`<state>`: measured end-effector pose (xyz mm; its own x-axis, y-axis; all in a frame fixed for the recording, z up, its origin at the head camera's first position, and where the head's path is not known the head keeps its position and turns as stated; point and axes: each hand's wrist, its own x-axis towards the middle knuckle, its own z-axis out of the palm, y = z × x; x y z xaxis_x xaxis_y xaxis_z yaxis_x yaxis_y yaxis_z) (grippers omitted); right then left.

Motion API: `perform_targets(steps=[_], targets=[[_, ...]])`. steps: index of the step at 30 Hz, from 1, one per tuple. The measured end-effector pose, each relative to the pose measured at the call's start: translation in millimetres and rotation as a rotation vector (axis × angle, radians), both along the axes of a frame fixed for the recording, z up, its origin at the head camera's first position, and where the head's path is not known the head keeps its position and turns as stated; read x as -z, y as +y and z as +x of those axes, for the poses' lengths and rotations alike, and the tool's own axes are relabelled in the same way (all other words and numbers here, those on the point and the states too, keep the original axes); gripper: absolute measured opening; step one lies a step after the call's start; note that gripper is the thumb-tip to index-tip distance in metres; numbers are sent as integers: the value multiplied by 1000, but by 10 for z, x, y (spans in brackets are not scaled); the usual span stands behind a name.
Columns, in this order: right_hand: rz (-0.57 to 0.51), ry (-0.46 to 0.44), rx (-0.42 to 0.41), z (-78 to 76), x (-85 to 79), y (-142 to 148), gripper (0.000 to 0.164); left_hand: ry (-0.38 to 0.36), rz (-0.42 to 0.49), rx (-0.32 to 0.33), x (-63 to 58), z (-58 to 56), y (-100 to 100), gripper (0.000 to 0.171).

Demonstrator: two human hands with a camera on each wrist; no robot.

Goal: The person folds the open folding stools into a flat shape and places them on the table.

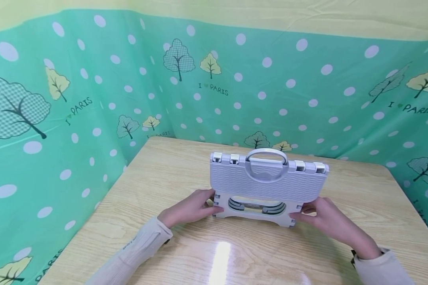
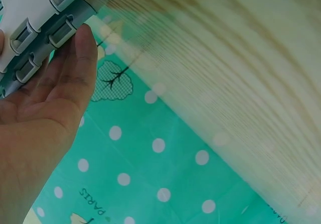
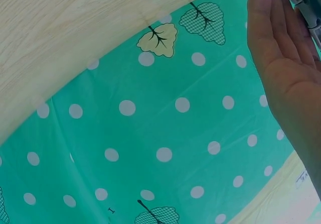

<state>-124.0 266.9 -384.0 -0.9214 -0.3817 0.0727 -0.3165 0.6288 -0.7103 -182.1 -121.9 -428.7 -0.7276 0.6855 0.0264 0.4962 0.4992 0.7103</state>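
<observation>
A pale lilac and white plastic folding step stool (image 1: 235, 178) stands on the table, its textured panel and carry handle (image 1: 267, 177) uppermost. Below that panel is a white leg panel with an oval opening, through which grey curved parts show. My left hand (image 1: 194, 206) grips the left edge of the leg panel, thumb in front and fingers behind. On the opposite edge my right hand (image 1: 328, 219) holds the stool the same way. The left wrist view shows the fingers (image 2: 83, 63) against the hinged grey side; the right wrist view catches only a corner of the stool (image 3: 306, 5).
The wood-grain table (image 1: 157, 174) reaches back to a green dotted curtain (image 1: 214, 107) printed with trees, which hangs behind it and along its sides. A bright light reflection (image 1: 220, 261) lies on the tabletop in front of the stool.
</observation>
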Motion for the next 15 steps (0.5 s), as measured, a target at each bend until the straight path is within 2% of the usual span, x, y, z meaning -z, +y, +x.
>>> perform_targets(steps=[15], targets=[[-5, 21, -19, -4, 12, 10, 54, 19, 5, 4, 29, -12, -1, 52]])
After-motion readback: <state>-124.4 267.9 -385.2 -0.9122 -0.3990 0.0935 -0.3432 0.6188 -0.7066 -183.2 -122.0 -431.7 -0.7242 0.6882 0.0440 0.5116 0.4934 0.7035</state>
